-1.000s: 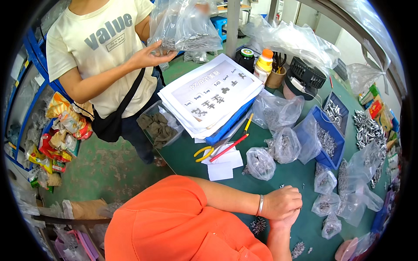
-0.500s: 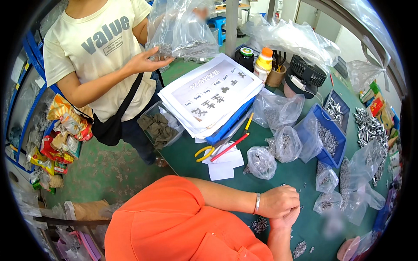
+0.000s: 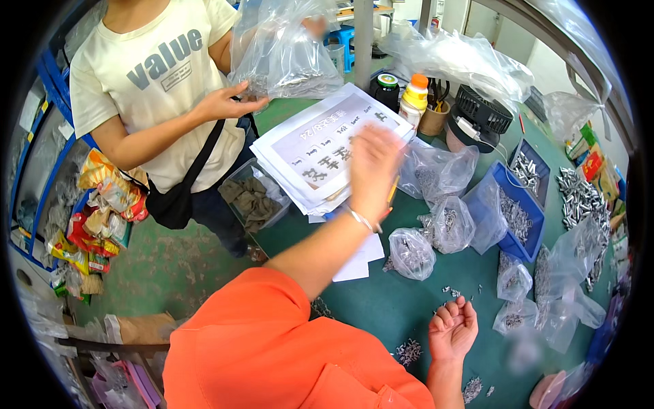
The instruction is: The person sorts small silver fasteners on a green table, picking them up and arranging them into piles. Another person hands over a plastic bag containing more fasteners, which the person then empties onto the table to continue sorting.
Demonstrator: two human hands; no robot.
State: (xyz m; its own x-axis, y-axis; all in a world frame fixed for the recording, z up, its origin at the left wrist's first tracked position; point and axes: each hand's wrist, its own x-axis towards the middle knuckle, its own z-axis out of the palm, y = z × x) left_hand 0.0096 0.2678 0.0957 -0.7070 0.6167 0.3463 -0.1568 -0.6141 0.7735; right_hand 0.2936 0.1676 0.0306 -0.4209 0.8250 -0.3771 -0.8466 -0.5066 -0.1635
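Observation:
My left hand [image 3: 373, 167], smeared by motion, reaches over a printed sheet [image 3: 306, 144] on a stack of papers; its fingers are too blurred to read. A bracelet [image 3: 361, 219] circles that wrist. My right hand [image 3: 452, 331] rests palm up over the green table, fingers curled in; what they hold, if anything, I cannot make out. A few small metal parts [image 3: 451, 291] lie just beyond its fingertips. Small piles of metal parts [image 3: 409, 352] lie to its left and below. A knotted clear bag of metal parts [image 3: 411, 253] stands farther off.
Across the table's left edge, a person in a cream shirt [image 3: 153, 65] holds a large clear bag of parts [image 3: 286, 65]. Blue bins [image 3: 516, 221], loose metal cylinders [image 3: 579, 194], filled bags [image 3: 512, 278], a black fan [image 3: 481, 112] and an orange-capped bottle [image 3: 413, 99] stand right and behind.
My left hand has left my right hand and swung up and left over the printed sheet. My right hand is now uncovered, palm up. The other person still holds the bag.

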